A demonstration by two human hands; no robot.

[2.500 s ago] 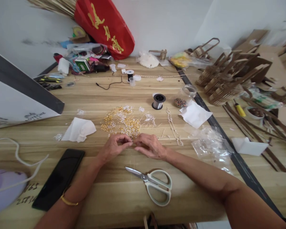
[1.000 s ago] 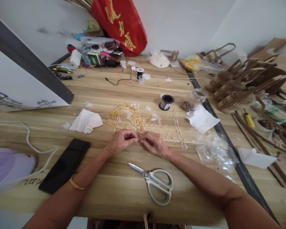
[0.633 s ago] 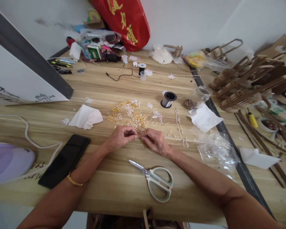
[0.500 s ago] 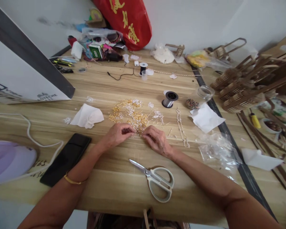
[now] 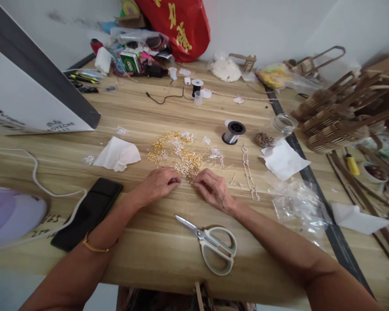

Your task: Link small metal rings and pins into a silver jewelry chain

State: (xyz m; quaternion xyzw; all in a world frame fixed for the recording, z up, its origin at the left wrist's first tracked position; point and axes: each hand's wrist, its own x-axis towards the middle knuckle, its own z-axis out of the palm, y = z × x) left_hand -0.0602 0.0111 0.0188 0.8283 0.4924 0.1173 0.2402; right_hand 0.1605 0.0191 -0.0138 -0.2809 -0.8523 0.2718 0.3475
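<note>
A short, thin silvery chain (image 5: 186, 185) stretches between my two hands, just above the wooden tabletop. My left hand (image 5: 158, 185) has thumb and fingers pinched at its left end. At the other end my right hand (image 5: 215, 191) grips it between thumb and bent fingers. Directly beyond my fingertips lies a loose pile of gold and silver beads (image 5: 187, 163), with small rings (image 5: 162, 156) at its left. Silvery pins (image 5: 216, 156) are scattered to the right of the pile. A finished-looking beaded chain (image 5: 246, 170) lies farther right, beside a shorter chain piece (image 5: 235, 184).
Scissors (image 5: 210, 244) lie between my forearms, and a black phone (image 5: 87, 214) by my left arm. Beyond are a wire spool (image 5: 233, 133) and a jar on its side (image 5: 283, 125). Plastic bags (image 5: 298, 203) and small woven baskets (image 5: 327, 125) occupy the right.
My left hand has lowered slightly and its fingers have curled closer together. My right hand stays nearly in place. The view has shifted a little.
</note>
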